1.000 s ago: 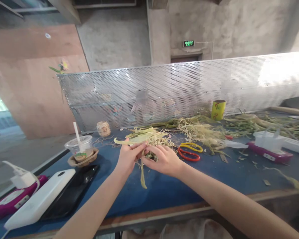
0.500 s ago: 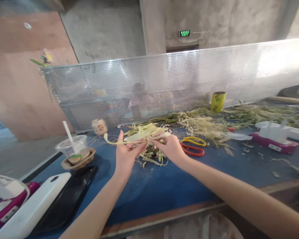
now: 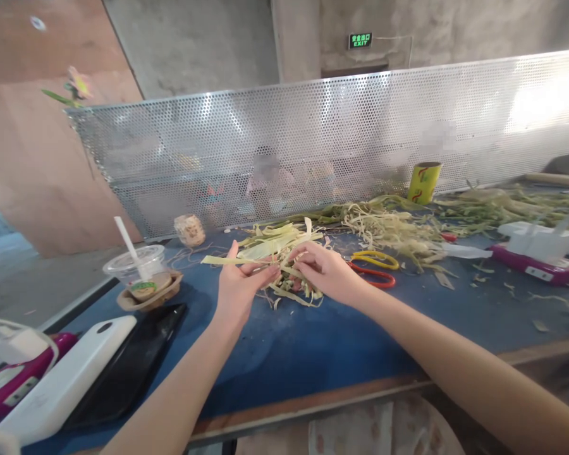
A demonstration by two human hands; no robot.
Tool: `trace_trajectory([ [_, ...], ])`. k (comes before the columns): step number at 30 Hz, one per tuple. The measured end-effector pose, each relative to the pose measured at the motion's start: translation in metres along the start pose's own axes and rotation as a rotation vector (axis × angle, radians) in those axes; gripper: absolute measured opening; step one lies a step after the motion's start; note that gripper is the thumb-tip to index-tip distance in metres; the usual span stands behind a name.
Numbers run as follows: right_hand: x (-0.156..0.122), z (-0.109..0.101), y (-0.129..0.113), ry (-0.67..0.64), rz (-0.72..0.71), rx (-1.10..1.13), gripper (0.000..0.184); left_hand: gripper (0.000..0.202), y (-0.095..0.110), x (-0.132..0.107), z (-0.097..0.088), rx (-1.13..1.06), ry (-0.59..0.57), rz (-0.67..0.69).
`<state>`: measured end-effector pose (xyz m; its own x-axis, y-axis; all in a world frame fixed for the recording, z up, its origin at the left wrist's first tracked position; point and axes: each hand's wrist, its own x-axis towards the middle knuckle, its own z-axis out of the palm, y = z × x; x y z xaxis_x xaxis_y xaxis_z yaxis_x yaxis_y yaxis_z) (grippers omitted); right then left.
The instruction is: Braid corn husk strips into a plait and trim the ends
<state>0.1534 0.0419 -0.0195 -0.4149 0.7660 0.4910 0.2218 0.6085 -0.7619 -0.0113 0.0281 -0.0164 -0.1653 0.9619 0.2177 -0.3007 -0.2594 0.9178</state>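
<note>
My left hand (image 3: 239, 287) is closed on a long pale green leaf strip (image 3: 218, 260) that sticks out to the left over the blue table (image 3: 313, 344). Just to its right, my right hand (image 3: 325, 272) pinches the same bundle of strips above a small heap of leaf scraps (image 3: 291, 289). A larger pile of flat green leaf strips (image 3: 275, 240) lies right behind both hands. Red and yellow scissors (image 3: 374, 265) rest on the table beside my right hand.
A plastic cup with a straw (image 3: 140, 272) stands at the left, with a white device (image 3: 66, 379) and black tray (image 3: 133, 363) nearer me. A perforated metal screen (image 3: 360, 133) runs along the back. Shredded fibres (image 3: 398, 230), a yellow roll (image 3: 424, 182) and a magenta-and-white device (image 3: 535, 256) lie at the right.
The strip that hung down from my hands a second ago is now held level, pointing left. Both hands moved slightly away from me, toward the leaf pile.
</note>
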Motion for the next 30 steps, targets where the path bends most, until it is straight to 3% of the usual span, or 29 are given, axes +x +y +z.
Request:
trace_trajectory([
  [3,-0.004,-0.009,0.002,-0.092,-0.222,-0.308,0.027,0.112,0.002,-0.001,0.001,-0.008,0.012,-0.056],
  [6,-0.005,-0.013,0.006,-0.037,-0.442,-0.625,0.019,0.11,0.002,-0.003,0.003,-0.009,0.008,-0.107],
  [10,-0.007,-0.011,0.004,0.044,-0.721,-0.983,0.023,0.104,0.001,-0.004,0.004,-0.022,-0.01,-0.182],
  [15,-0.004,-0.014,0.0,0.155,-0.847,-1.167,0.024,0.048,0.002,-0.003,0.002,-0.025,-0.081,-0.317],
  [17,-0.002,-0.015,0.003,0.162,-0.879,-1.145,0.022,0.043,0.003,-0.004,0.002,-0.02,-0.094,-0.323],
  [19,-0.001,-0.016,0.006,0.151,-0.878,-1.059,0.019,0.054,0.003,-0.006,0.003,-0.007,-0.101,-0.308],
  [22,0.0,-0.016,0.011,0.127,-0.768,-0.782,0.016,0.087,0.003,-0.01,0.006,0.016,-0.1,-0.254],
  [25,0.001,-0.013,0.014,0.112,-0.561,-0.52,0.011,0.112,0.004,-0.015,0.008,0.107,-0.131,-0.117],
  [27,0.002,-0.012,0.014,0.104,-0.409,-0.42,0.007,0.117,0.005,-0.017,0.008,0.19,-0.188,-0.039],
  [30,0.002,-0.009,0.012,0.084,-0.17,-0.311,0.012,0.118,0.005,-0.019,0.008,0.235,-0.267,-0.041],
])
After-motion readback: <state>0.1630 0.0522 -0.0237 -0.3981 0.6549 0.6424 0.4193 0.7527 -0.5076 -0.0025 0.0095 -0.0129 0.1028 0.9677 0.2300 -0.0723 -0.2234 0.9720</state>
